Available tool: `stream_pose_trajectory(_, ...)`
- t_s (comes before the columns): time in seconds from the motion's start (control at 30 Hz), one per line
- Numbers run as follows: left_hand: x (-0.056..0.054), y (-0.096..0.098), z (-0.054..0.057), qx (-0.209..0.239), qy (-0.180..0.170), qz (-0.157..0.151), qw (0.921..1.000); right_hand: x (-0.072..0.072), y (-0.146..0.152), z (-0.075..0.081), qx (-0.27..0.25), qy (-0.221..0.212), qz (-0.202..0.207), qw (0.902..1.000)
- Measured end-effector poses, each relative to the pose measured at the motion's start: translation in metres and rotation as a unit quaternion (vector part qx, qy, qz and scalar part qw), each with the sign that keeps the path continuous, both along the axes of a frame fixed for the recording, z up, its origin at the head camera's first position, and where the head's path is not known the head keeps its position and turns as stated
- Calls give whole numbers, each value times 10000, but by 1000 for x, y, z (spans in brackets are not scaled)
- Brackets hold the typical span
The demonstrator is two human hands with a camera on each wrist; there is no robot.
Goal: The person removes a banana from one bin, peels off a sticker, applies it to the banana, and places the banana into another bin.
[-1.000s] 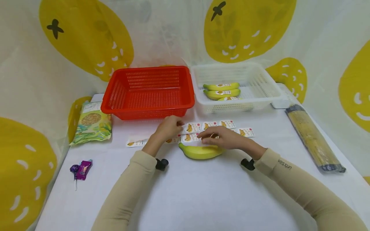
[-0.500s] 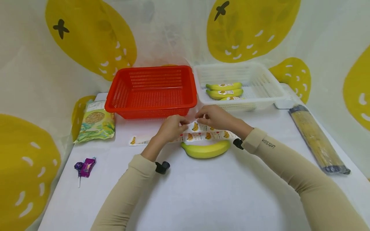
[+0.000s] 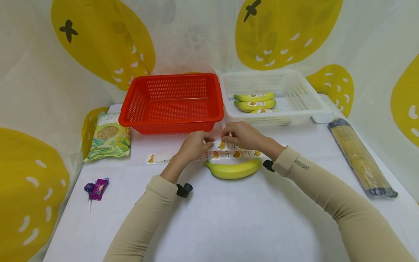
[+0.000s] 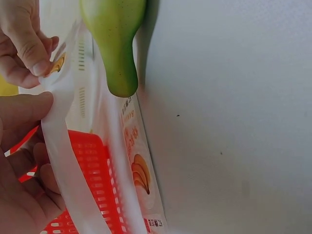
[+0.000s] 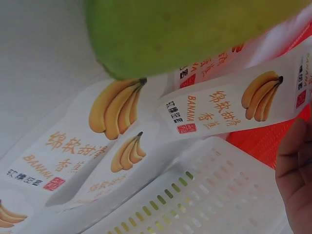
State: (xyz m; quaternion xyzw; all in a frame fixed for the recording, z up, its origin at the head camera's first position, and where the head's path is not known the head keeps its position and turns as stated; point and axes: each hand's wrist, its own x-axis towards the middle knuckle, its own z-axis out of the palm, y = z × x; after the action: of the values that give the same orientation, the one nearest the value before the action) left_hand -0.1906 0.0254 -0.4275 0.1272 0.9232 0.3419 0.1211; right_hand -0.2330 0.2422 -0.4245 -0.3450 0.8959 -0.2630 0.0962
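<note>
My left hand (image 3: pixel 194 146) pinches a white strip of banana-printed labels (image 3: pixel 230 146) between thumb and fingers. Close beside it, my right hand (image 3: pixel 243 135) pinches the same strip at a printed label, thumb on one face in the left wrist view. Between the two hands the strip is lifted and bent, its plain backing (image 4: pixel 73 180) facing the left wrist camera. A second label strip (image 3: pixel 226 155) lies flat on the table below. Just in front of that lies a yellow-green banana (image 3: pixel 234 170), touched by neither hand. The right wrist view shows only part of a hand at its edge.
Behind the hands stand a red basket (image 3: pixel 173 125) and a white basket (image 3: pixel 294 115) with labelled bananas (image 3: pixel 255 105). A snack bag (image 3: pixel 109 140), a lollipop (image 3: pixel 89 188) and a purple packet (image 3: pixel 99 189) lie left. A long bundle of noodles (image 3: pixel 361 158) lies right.
My right hand has moved from over the banana up to the label strip and now pinches it beside my left hand. The left hand stays nearly in place; the banana lies uncovered.
</note>
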Motion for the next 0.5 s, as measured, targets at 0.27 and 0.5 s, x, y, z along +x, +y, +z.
stream_pose_trajectory(0.27, -2, 0, -4, -153, 3, 50, 9999, 1, 13, -5, -587, -285, -56, 9979)
stream_pose_trajectory(0.5, -4, -5, -14, -375, 38, 233, 9990, 1, 26, -7, -1129, -530, -549, 9907)
